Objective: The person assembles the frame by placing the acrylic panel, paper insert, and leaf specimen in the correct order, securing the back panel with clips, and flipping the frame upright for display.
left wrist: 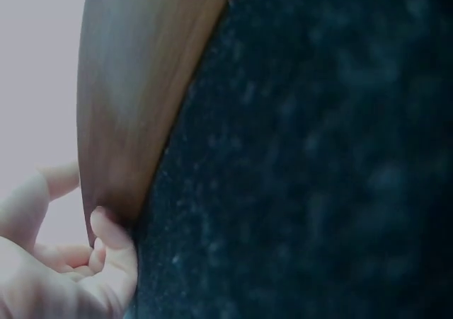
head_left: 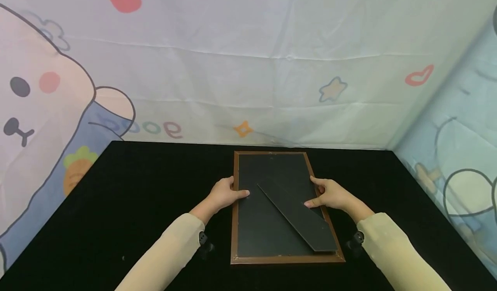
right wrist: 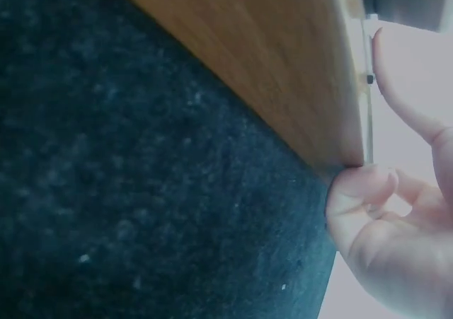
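Note:
A brown picture frame (head_left: pixel 268 230) lies face down on the black table, its dark backing upward. Its dark stand leg (head_left: pixel 299 217) slants across the backing toward the near right corner. My left hand (head_left: pixel 225 193) grips the left side, thumb over the backing and fingers at the outer edge. On the opposite side, my right hand (head_left: pixel 331 195) holds the frame, thumb over the backing beside the stand leg. Both wrist views show the wooden edge close up, with curled fingers of the left hand (left wrist: pixel 78 269) and right hand (right wrist: pixel 389 220) against its lower part.
The black table (head_left: pixel 155 196) extends on both sides of the frame. A pale printed cloth (head_left: pixel 233 67) hangs behind its far edge, and a bluish cloth (head_left: pixel 466 153) hangs at the right. Dark wrist cameras sit under both cuffs.

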